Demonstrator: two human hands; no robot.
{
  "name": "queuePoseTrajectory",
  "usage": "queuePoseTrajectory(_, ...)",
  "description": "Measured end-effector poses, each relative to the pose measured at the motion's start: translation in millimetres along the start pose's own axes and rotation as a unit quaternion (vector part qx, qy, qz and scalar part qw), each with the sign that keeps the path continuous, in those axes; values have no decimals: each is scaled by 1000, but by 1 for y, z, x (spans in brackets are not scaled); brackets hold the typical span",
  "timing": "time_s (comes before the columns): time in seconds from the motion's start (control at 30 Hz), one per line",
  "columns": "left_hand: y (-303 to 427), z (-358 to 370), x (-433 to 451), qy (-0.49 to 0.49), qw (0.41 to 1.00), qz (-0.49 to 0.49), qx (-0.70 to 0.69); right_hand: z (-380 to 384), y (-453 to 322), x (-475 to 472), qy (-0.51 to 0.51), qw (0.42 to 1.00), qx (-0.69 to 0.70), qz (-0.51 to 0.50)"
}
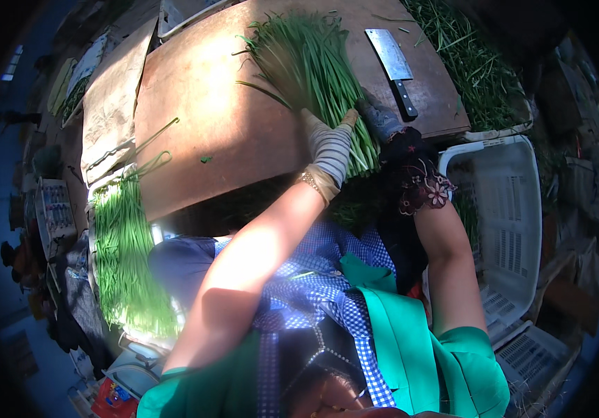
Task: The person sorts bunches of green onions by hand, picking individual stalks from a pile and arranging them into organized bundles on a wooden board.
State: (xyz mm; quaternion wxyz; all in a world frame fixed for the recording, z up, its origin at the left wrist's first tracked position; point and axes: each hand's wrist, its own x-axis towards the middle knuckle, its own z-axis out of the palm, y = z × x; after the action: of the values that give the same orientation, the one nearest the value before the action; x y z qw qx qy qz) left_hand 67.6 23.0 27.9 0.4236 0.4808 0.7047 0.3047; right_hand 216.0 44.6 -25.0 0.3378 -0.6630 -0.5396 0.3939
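A thick bunch of long green leafy stalks, likely chives [325,78], lies over the near edge of a brown board [200,115], its pale ends towards me. My left hand [330,143], in a striped glove, rests on the near part of the bunch with fingers and thumb spread around its left side. Against the right side of the stalks is my right hand [380,120], in a greyish glove under a dark embroidered sleeve cover; its fingers are partly hidden. A cleaver with a black handle [391,68] lies flat on the board, just beyond my right hand.
A white crate of green stalks [127,256] stands at left. Loose green leaves [477,73] fill a container at the upper right. Below it is a white plastic basket [508,224]. A brown sheet [116,99] covers something left of the board. People are at the far left.
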Motion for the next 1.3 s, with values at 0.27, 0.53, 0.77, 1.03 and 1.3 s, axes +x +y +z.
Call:
queuePoseTrajectory(0.27,-2,-34,13,-82,983,-95,-135,-37,-44,-51,160,977,111,93)
queuePoseTrajectory(0.53,-15,-34,28,-154,961,-85,-214,5,-18,-176,-330,935,96,83)
queuePoseTrajectory(0.77,-7,-34,15,-93,993,-56,-48,60,-55,-151,-179,978,91,55)
queuePoseTrajectory(1.03,0,-44,-4,-90,995,-25,-24,71,33,-157,10,934,231,274)
queuePoseTrajectory(1.3,-28,-50,10,-96,990,7,-107,68,0,-171,-201,956,117,179)
